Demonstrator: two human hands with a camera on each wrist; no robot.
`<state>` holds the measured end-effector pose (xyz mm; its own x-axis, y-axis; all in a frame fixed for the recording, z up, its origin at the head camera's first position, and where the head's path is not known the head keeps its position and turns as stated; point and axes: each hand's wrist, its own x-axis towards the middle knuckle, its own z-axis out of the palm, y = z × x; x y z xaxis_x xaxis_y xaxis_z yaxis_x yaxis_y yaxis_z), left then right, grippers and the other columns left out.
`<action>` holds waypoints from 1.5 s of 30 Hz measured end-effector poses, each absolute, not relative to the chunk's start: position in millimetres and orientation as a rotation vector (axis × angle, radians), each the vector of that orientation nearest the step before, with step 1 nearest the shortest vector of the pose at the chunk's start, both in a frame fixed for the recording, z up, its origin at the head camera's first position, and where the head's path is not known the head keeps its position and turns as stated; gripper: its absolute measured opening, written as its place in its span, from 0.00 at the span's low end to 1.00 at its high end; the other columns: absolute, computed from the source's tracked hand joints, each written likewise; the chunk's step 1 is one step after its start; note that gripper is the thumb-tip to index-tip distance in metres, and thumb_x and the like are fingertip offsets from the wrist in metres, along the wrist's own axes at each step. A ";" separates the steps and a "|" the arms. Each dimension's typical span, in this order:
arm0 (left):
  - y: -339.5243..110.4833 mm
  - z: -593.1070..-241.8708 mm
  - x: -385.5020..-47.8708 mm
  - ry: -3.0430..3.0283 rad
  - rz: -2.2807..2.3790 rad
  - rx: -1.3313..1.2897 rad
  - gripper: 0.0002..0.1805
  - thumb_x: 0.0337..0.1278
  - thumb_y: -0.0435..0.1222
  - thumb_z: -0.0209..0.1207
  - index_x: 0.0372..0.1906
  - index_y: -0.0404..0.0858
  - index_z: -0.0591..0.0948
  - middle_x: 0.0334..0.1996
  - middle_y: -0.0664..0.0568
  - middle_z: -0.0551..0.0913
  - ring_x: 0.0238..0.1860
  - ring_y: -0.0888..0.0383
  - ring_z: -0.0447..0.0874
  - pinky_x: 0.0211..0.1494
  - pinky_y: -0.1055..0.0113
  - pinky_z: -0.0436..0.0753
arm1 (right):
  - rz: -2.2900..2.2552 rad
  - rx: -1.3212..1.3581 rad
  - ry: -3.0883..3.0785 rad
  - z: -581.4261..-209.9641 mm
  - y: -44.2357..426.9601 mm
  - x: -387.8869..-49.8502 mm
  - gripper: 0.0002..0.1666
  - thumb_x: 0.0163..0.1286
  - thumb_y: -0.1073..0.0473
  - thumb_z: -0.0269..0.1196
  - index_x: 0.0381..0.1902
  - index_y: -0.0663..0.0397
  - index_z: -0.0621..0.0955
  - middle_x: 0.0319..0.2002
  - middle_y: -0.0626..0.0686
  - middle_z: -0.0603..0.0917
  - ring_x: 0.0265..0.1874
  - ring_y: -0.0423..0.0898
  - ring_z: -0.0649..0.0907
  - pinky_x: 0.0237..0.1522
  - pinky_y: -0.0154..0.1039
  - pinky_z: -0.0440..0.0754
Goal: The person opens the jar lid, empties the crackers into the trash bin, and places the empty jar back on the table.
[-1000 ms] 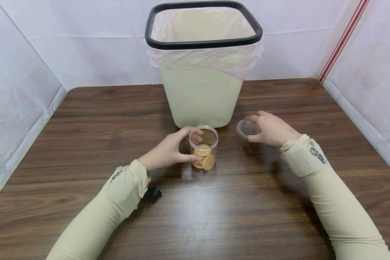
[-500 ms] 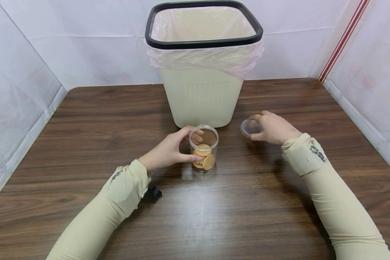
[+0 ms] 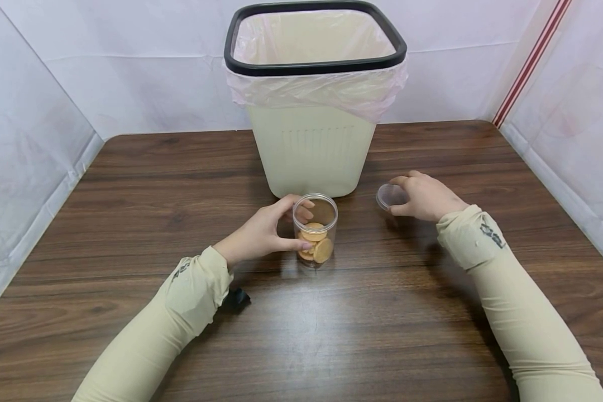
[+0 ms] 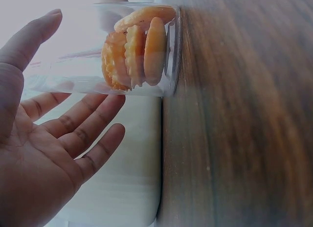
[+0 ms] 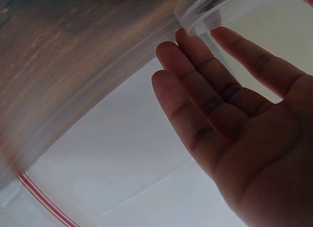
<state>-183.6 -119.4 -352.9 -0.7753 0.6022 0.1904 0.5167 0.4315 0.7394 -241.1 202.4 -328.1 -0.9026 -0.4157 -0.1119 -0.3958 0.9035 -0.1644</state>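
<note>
A clear round jar (image 3: 328, 229) with several round yellow biscuits (image 3: 323, 250) at its bottom stands upright on the table. The left hand (image 3: 268, 230) grips it from the left, thumb in front and fingers behind. In the left wrist view the biscuits (image 4: 134, 53) show through the jar wall, above the fingers of the left hand (image 4: 54, 129). To the right of the jar, the right hand (image 3: 427, 198) holds a clear round lid (image 3: 389, 196) by its edge. The right wrist view shows the lid (image 5: 210, 11) at the fingertips of the right hand (image 5: 244, 114).
Behind the jar stands a pale bin (image 3: 311, 151) with a black rim and a pinkish liner. A small black item (image 3: 238, 298) lies by the left sleeve on the brown wooden table (image 3: 301, 346). White sheeting (image 3: 156, 84) surrounds the table's back and sides.
The right hand and the lid have moved a little to the right, away from the jar. The left hand and the jar have stayed in place.
</note>
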 end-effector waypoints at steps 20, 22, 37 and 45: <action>-119.3 -353.3 -183.6 2.567 1.273 1.002 0.34 0.46 0.36 0.72 0.60 0.39 0.70 0.50 0.46 0.84 0.51 0.54 0.81 0.59 0.57 0.76 | -0.182 -0.542 2.914 -335.0 210.1 -248.0 0.38 0.58 0.51 0.66 0.61 0.69 0.72 0.58 0.71 0.73 0.56 0.63 0.75 0.58 0.58 0.73; -119.4 -353.5 -183.7 2.564 1.276 1.002 0.34 0.46 0.36 0.72 0.60 0.40 0.70 0.50 0.46 0.84 0.51 0.54 0.81 0.59 0.57 0.76 | -0.183 -0.537 2.914 -335.4 210.2 -248.2 0.38 0.58 0.51 0.66 0.61 0.69 0.72 0.58 0.71 0.74 0.55 0.63 0.76 0.57 0.58 0.73; -119.2 -353.7 -184.3 2.569 1.274 1.007 0.34 0.46 0.36 0.72 0.59 0.38 0.70 0.49 0.46 0.84 0.51 0.54 0.81 0.59 0.56 0.77 | -0.181 -0.467 2.919 -340.0 210.0 -249.6 0.38 0.57 0.52 0.67 0.61 0.68 0.73 0.54 0.69 0.75 0.48 0.60 0.78 0.52 0.57 0.76; -119.7 -352.8 -183.4 2.563 1.284 1.010 0.34 0.45 0.36 0.72 0.59 0.40 0.70 0.49 0.45 0.84 0.50 0.54 0.81 0.59 0.55 0.76 | -0.160 -0.469 2.918 -339.7 208.1 -248.7 0.40 0.56 0.52 0.68 0.62 0.68 0.72 0.55 0.70 0.75 0.49 0.61 0.78 0.51 0.58 0.76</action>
<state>-183.4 -119.7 -352.8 -0.7746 0.6019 0.1942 0.5160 0.4239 0.7443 -248.7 208.1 -339.7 -0.9337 -0.3195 -0.1617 -0.2998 0.9444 -0.1347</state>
